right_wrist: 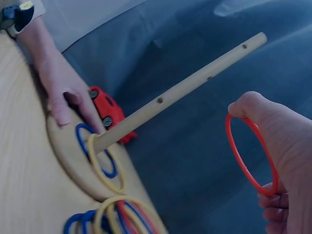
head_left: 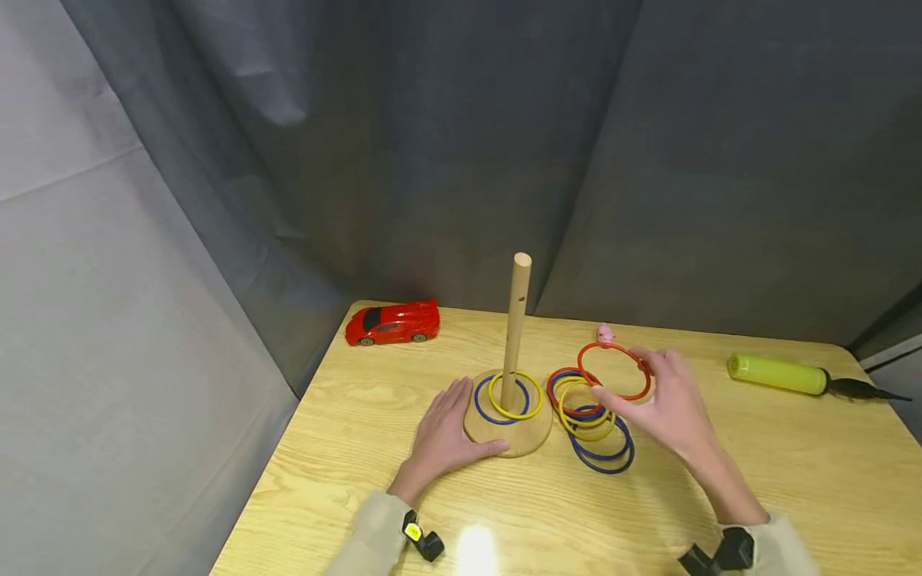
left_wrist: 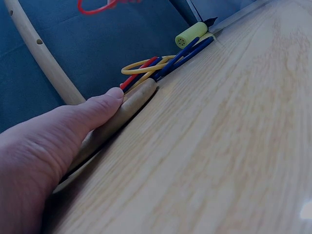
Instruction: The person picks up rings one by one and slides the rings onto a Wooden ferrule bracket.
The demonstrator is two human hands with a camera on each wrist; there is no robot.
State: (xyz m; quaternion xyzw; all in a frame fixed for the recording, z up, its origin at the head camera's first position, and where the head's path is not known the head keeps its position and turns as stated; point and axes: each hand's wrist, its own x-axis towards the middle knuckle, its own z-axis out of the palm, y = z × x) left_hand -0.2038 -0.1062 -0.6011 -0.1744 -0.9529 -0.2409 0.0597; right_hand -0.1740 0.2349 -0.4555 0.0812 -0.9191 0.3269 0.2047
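Note:
My left hand rests against the left and near edge of a round wooden base, fingers straight and thumb along its rim. An upright wooden peg rises from this base. Around its foot lie a blue ring and a yellow ring. My right hand pinches a red ring between thumb and fingers, raised right of the peg. Below it on the table, beside the base, is a loose pile with several blue rings, yellow rings and another red ring.
A red toy car sits at the table's back left. Behind the pile is a small pink figure. A yellow-green cylinder with a black tip lies at the right. Dark curtain hangs behind the wooden table.

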